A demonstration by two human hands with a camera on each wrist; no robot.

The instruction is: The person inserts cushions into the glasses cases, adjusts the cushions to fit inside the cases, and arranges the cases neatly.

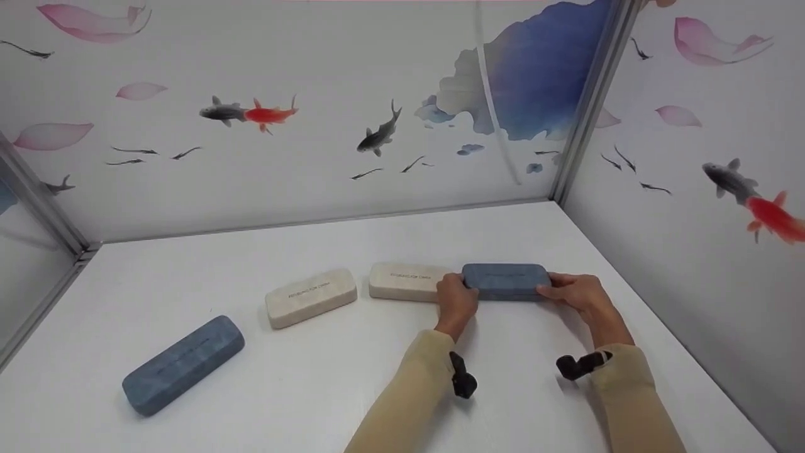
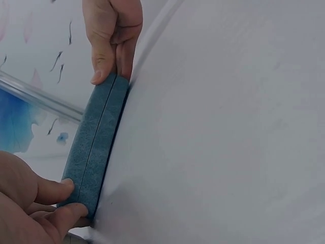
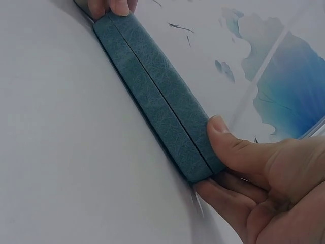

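Observation:
Both hands hold a blue glasses case [image 1: 506, 281] by its two ends at the right of the table. My left hand [image 1: 456, 304] pinches its left end, thumb and fingers at the corner in the left wrist view. The right hand [image 1: 582, 294] grips the other end, with the thumb [image 3: 223, 129] on the lid side and fingers below. In the right wrist view the case [image 3: 157, 96] is closed, a thin seam running along its front. A cream glasses case [image 1: 405, 281] lies just left of it, its right end hidden behind the left hand.
Another cream case [image 1: 311, 298] lies angled farther left. A second blue case [image 1: 183, 365] rests at the table's front left. White panels [image 1: 314, 189] with printed fish and petals stand behind and at the sides of the white table [image 1: 302, 390].

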